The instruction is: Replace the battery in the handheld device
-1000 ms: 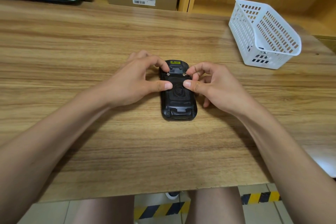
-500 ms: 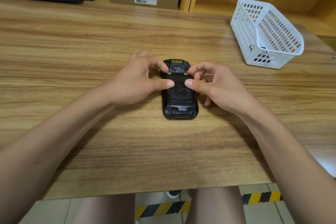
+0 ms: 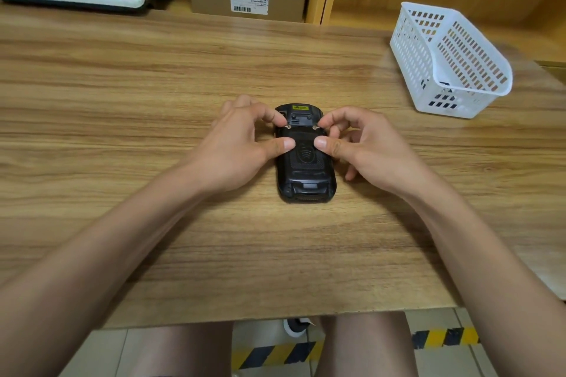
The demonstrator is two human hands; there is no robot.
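Two metal fasteners on the face-down handheld device are pinched by the left hand and right hand.

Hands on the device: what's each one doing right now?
Left hand: pinched on the handheld device, fingertip at its left latch, thumb on the back cover.
Right hand: same, at the right latch.

The handheld device lies mid-table, basket far right behind.
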